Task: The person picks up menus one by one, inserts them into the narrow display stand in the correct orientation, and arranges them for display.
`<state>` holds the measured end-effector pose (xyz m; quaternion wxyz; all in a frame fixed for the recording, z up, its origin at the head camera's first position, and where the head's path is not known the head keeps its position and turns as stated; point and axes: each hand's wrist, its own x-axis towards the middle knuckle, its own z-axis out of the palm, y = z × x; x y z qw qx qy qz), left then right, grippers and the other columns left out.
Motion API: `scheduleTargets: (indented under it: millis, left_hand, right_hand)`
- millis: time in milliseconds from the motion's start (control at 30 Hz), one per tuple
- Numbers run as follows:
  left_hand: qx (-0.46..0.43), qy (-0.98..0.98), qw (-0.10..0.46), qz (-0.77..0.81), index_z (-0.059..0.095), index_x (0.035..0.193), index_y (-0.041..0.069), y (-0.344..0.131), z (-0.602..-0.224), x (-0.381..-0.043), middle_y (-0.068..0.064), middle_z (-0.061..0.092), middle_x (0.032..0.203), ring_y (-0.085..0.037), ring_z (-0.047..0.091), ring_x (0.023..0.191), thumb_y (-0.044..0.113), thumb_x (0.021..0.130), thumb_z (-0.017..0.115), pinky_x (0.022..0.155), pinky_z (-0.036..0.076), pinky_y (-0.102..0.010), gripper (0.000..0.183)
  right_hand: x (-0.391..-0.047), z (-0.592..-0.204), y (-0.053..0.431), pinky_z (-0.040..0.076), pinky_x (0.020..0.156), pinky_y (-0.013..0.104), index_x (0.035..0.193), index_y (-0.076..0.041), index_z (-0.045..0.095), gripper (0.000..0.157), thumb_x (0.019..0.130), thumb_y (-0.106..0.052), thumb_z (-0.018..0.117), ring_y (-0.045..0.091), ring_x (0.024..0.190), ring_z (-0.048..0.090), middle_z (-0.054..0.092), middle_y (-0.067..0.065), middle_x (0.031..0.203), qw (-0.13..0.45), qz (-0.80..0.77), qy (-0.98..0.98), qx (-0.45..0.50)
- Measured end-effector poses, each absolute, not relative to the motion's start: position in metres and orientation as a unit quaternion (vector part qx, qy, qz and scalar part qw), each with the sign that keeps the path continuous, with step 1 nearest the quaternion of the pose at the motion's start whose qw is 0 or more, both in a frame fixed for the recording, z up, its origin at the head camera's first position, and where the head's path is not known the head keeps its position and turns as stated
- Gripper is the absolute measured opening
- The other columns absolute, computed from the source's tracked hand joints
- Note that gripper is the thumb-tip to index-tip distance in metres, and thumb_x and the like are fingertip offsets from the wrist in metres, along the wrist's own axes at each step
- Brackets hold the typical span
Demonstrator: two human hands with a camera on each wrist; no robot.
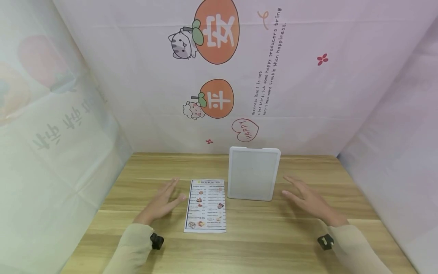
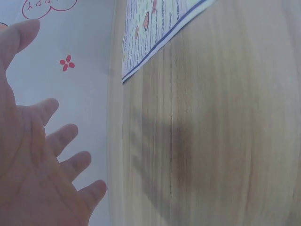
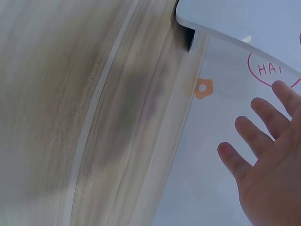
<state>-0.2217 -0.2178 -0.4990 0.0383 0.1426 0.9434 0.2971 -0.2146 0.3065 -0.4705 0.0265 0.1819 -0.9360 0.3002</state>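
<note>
A printed menu sheet (image 1: 207, 207) headed "DIM SUM INN" lies flat on the wooden table (image 1: 273, 243). Beside it, a white-framed rectangular stand-up panel (image 1: 253, 174) leans upright with a plain pale face. My left hand (image 1: 164, 201) hovers left of the menu, fingers spread and holding nothing; the left wrist view shows its palm (image 2: 33, 160) and a corner of the menu (image 2: 155, 28). To the right of the panel, my right hand (image 1: 309, 199) is held with fingers extended and nothing in it. The panel's edge (image 3: 240, 23) shows at the top of the right wrist view.
A white printed cloth (image 1: 164, 125) with orange fruit drawings and lettering hangs behind the table. Similar cloth walls stand at the left (image 1: 51, 152) and right (image 1: 397, 152). Each wrist wears a small black device, one at the left (image 1: 157, 241) and one at the right (image 1: 325, 241).
</note>
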Motion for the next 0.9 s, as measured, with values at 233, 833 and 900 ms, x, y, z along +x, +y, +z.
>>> scheduleTargets:
  millis: [233, 833, 900]
  left_hand:
    - [0.119, 0.929, 0.082, 0.342, 0.012, 0.162, 0.018, -0.215, -0.499, -0.222, -0.018, 0.011, 0.165, -0.045, 0.011, 0.148, 0.061, 0.097, 0.053, 0.111, 0.013, -0.072, 0.088]
    - [0.083, 0.906, 0.088, 0.406, 0.029, 0.157, 0.009, -0.203, -0.504, -0.222, -0.020, 0.039, 0.154, -0.042, 0.043, 0.136, 0.044, 0.091, 0.072, 0.108, 0.030, -0.069, 0.087]
    - [0.081, 0.903, 0.088, 0.412, 0.030, 0.157, 0.008, -0.201, -0.503, -0.221, -0.020, 0.040, 0.153, -0.042, 0.045, 0.135, 0.042, 0.091, 0.073, 0.107, 0.033, -0.067, 0.085]
  right_hand:
    - [-0.216, -0.473, 0.303, 0.027, 0.107, 0.071, 0.151, -0.012, 0.044, 0.061, 0.101, -0.046, 0.057, 0.046, 0.139, 0.036, 0.042, 0.020, 0.152, 0.017, 0.310, -0.934, 0.175]
    - [-0.219, -0.475, 0.276, 0.053, 0.091, 0.055, 0.131, -0.002, 0.061, 0.035, 0.098, -0.015, 0.066, 0.032, 0.107, 0.065, 0.066, 0.015, 0.126, 0.024, 0.366, -0.900, 0.234]
    - [-0.219, -0.478, 0.272, 0.054, 0.089, 0.053, 0.130, -0.002, 0.062, 0.034, 0.098, -0.013, 0.067, 0.030, 0.104, 0.066, 0.066, 0.015, 0.124, 0.026, 0.367, -0.897, 0.246]
